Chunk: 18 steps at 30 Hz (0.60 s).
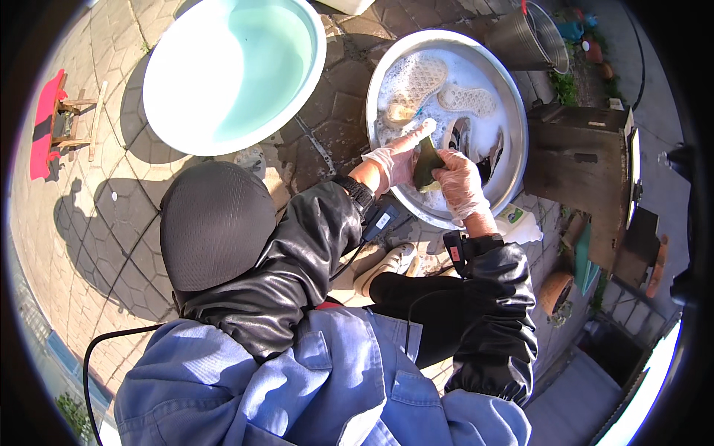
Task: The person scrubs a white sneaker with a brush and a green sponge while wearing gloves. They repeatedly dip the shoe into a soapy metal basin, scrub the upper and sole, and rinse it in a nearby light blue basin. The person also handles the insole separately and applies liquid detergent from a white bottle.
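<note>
Over the near side of a metal basin (pixel 517 167) of sudsy water, my left hand (pixel 403 159), in a clear plastic glove, touches a dark green cloth-like piece (pixel 427 163), its fingers stretched towards the suds. My right hand (pixel 460 181), gloved too, grips the piece's right edge. Two pale shoes lie sole up beyond my hands, a larger one (pixel 421 83) and a smaller-looking one (pixel 467 101). Dark-and-white footwear (pixel 458 135) is partly under the foam, right of the green piece. What the green piece is exactly, I cannot tell.
A large pale tub (pixel 317 61) of water stands at the upper left. A metal bucket (pixel 524 42) is beyond the basin at the right, with a dark wooden cabinet (pixel 577 161) nearer. A white bottle (pixel 517 226) lies by the basin's rim; a red-topped stool (pixel 47 125) is far left.
</note>
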Motion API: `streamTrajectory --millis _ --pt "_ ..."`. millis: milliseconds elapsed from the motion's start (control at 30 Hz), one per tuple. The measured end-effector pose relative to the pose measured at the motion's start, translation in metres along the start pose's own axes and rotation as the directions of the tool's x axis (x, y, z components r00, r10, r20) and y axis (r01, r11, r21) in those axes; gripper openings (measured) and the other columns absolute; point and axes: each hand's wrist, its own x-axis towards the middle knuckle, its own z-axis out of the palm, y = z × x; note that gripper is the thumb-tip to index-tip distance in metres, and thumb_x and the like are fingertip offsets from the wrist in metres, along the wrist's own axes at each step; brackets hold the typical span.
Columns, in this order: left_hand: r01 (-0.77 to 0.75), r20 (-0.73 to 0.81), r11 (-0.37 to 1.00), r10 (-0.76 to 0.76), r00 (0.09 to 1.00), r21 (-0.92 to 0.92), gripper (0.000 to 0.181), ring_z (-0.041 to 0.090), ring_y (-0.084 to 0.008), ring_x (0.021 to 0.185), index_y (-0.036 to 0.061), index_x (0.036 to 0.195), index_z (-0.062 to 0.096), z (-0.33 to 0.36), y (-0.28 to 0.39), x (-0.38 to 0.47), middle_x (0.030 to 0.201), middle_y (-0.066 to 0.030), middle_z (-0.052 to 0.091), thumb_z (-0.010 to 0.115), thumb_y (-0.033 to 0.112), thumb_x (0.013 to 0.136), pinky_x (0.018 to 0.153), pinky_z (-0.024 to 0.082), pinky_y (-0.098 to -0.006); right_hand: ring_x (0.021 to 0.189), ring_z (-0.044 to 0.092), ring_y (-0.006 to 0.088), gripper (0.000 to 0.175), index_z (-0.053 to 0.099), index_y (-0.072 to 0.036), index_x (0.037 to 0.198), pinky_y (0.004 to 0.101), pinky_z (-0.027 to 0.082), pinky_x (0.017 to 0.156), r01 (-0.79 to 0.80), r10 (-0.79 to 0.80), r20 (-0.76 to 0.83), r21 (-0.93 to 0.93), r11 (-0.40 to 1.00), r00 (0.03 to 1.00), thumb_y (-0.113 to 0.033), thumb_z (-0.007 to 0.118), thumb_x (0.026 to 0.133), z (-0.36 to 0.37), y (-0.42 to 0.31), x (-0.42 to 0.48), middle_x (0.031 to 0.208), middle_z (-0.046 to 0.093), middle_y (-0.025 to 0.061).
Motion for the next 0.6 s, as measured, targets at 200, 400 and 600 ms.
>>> streamTrajectory --millis 200,400,600 --pt "0.149 0.149 0.983 -0.132 0.98 -0.111 0.033 0.063 -0.0291 0.106 0.0095 0.118 0.061 0.012 -0.008 -0.008 0.117 -0.0102 0.065 0.046 0.035 0.103 0.081 0.052 -0.0608 0.108 0.055 0.0145 0.045 0.059 0.001 0.124 0.0278 0.043 0.098 0.122 0.03 -0.3 0.472 0.873 0.953 0.013 0.059 0.081 0.021 -0.023 -0.023 0.119 0.059 0.0035" --pt "-0.126 -0.033 0.984 0.123 0.992 -0.124 0.026 0.068 -0.0247 0.09 0.0027 0.108 0.063 0.008 -0.036 -0.001 0.102 -0.0127 0.069 0.049 0.023 0.099 0.085 0.056 -0.04 0.105 0.053 0.0139 0.047 0.054 -0.003 0.129 0.0291 0.042 0.096 -0.025 0.231 -0.235 0.647 0.762 0.944 -0.01 0.07 0.086 0.04 -0.033 -0.03 0.117 0.059 0.0037" --pt "-0.007 0.32 0.959 0.101 0.942 -0.284 0.052 0.061 -0.0238 0.097 0.0106 0.116 0.06 0.013 -0.031 -0.008 0.103 -0.0087 0.065 0.052 0.058 0.094 0.083 0.048 -0.0419 0.069 0.055 0.0087 0.019 0.05 -0.008 0.093 0.0231 0.047 0.06 0.148 0.128 -0.408 0.579 0.802 0.904 0.005 0.061 0.086 0.047 -0.039 -0.01 0.081 0.058 0.0"
